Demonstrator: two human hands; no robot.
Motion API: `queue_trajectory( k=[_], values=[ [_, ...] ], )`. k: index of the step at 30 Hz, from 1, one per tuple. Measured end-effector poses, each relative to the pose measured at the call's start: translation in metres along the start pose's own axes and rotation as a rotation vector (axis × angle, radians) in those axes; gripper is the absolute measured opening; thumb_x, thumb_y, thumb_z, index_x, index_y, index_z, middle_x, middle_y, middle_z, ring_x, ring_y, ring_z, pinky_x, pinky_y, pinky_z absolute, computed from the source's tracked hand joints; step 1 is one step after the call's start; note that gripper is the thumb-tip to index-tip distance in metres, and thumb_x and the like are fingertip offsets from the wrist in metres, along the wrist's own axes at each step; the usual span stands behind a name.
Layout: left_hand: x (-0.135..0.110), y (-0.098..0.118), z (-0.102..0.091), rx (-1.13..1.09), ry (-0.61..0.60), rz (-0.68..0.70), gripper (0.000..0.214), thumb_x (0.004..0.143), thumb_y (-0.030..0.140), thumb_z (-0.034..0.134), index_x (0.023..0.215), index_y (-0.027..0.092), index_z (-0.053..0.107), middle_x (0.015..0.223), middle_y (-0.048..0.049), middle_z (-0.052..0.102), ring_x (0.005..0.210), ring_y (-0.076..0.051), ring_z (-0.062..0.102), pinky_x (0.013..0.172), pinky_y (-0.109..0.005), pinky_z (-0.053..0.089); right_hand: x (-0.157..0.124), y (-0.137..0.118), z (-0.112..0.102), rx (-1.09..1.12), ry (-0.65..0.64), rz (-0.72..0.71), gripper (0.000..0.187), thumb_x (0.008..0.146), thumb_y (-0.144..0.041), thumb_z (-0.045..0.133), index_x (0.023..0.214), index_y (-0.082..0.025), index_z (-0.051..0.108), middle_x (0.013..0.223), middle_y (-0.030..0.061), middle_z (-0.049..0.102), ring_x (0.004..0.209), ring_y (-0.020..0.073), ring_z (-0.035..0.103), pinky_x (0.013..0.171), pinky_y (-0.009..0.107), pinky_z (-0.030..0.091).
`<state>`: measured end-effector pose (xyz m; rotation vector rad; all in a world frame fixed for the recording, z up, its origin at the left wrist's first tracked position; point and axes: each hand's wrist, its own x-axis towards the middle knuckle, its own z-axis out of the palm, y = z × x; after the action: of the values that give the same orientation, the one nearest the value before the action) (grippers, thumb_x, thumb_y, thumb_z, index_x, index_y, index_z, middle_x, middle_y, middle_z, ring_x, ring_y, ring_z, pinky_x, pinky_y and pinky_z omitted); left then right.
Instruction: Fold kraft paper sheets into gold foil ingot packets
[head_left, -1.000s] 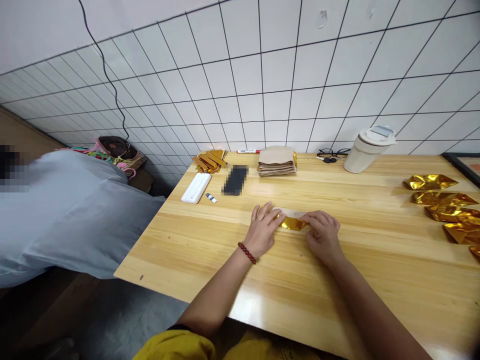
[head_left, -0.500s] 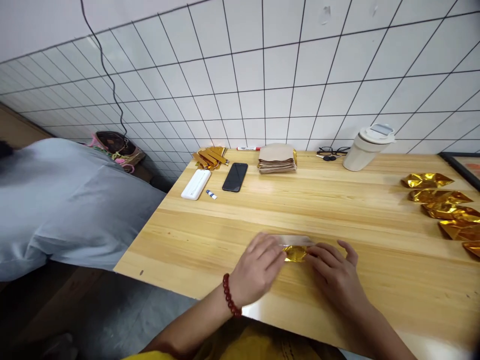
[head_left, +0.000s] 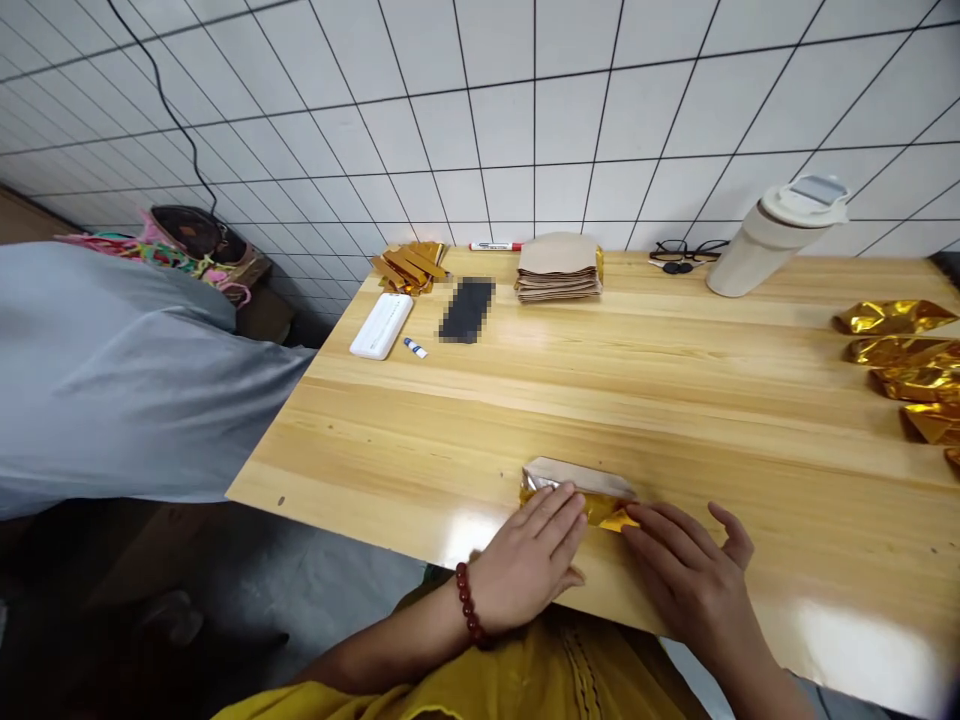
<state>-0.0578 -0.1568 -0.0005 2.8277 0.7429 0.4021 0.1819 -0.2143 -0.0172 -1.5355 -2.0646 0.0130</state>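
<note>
A folded strip of gold foil paper (head_left: 600,507) with a pale brown backing lies near the front edge of the table. My left hand (head_left: 529,560), with a dark red bead bracelet (head_left: 469,600) on its wrist, is laid flat over the left part of the strip, fingers stretched out. At the strip's right end, my right hand (head_left: 694,570) touches it with its fingertips. The fingers of that hand are extended and its little finger is raised; its thumb is hidden. Several folded gold foil pieces (head_left: 900,317) lie in a column at the right.
Along the back are gold strips (head_left: 411,266), a marker (head_left: 495,246), a stack of brown paper (head_left: 559,268), glasses (head_left: 686,250) and a white tumbler (head_left: 776,235). A white power bank (head_left: 382,326), a small blue-white tube (head_left: 415,347) and a phone (head_left: 467,310) lie left. Grey cloth (head_left: 142,370) is beside the table.
My left hand has flattened over the foil strip, and its fingers now stretch out. The strip lies slightly tilted, more of its left end showing. The whole view has shifted downward.
</note>
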Motion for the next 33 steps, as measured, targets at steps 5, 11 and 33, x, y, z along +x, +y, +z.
queue_trajectory(
  k=[5,11,33],
  values=[
    [-0.006,-0.013,-0.019,0.010,0.116,-0.055,0.062,0.092,0.032,0.056,0.147,0.016,0.031,0.147,-0.0136,0.047,0.148,-0.029,0.019,0.120,-0.056,0.018,-0.002,-0.011,0.004,0.075,0.129,0.063,0.013,0.094,-0.025,0.058,0.095,-0.028,0.071,0.111,0.0009,0.073,0.104,0.0209,0.066,0.112,0.047,0.019],
    [-0.007,-0.032,-0.020,-0.255,0.136,-0.216,0.066,0.087,0.030,0.062,0.146,0.021,0.034,0.130,-0.0128,0.059,0.139,-0.027,0.038,0.118,-0.058,0.023,0.003,-0.016,0.001,0.065,0.125,0.128,0.011,0.092,-0.031,0.062,0.102,-0.030,0.067,0.112,0.0012,0.072,0.104,0.0236,0.066,0.111,0.049,0.023],
    [-0.007,-0.027,-0.022,-0.181,0.184,-0.305,0.043,0.089,0.026,0.056,0.131,0.019,0.048,0.122,-0.0108,0.063,0.134,-0.027,0.043,0.119,-0.058,0.013,0.018,-0.015,0.011,-0.038,-0.039,0.078,0.036,0.091,-0.034,0.053,0.126,-0.026,0.055,0.117,0.0071,0.067,0.113,0.0280,0.057,0.101,0.049,0.027]
  ],
)
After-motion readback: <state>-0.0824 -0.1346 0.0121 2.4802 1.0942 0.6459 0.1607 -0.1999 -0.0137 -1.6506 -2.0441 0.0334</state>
